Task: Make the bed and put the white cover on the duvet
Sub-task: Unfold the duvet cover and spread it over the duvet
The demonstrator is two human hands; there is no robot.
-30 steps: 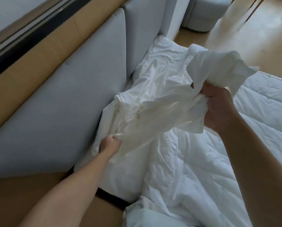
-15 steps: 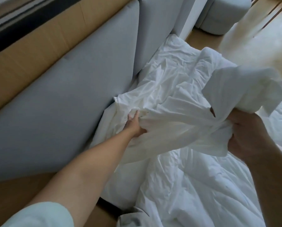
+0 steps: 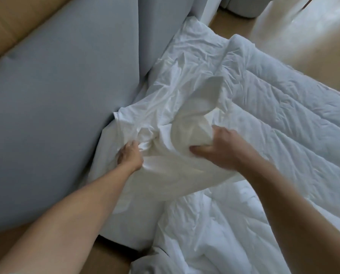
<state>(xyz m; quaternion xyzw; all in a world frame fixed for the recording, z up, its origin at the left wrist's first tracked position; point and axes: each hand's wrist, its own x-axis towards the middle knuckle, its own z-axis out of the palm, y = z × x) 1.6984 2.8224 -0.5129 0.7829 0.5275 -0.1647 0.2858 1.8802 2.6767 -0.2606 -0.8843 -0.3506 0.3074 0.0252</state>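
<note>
A crumpled white cover (image 3: 177,107) lies bunched on the bed beside the grey padded headboard (image 3: 62,107). My left hand (image 3: 129,155) grips a fold of the cover close to the headboard. My right hand (image 3: 218,147) grips another bunch of the same cover just to the right, thumb pointing left. The quilted white duvet (image 3: 283,119) spreads out under and to the right of the cover, with more of it rumpled at the bottom (image 3: 214,234). Both forearms reach in from the bottom of the view.
The headboard runs along the left in two padded panels, with a tan wood ledge (image 3: 17,14) behind it and wood below (image 3: 46,254). Wooden floor (image 3: 307,30) lies beyond the bed at the top right, with a grey padded seat (image 3: 244,8) on it.
My right hand has come down and left with its bunch of cover, close to the left hand. The left hand has taken hold of a fold. The view has tilted down towards the bed.
</note>
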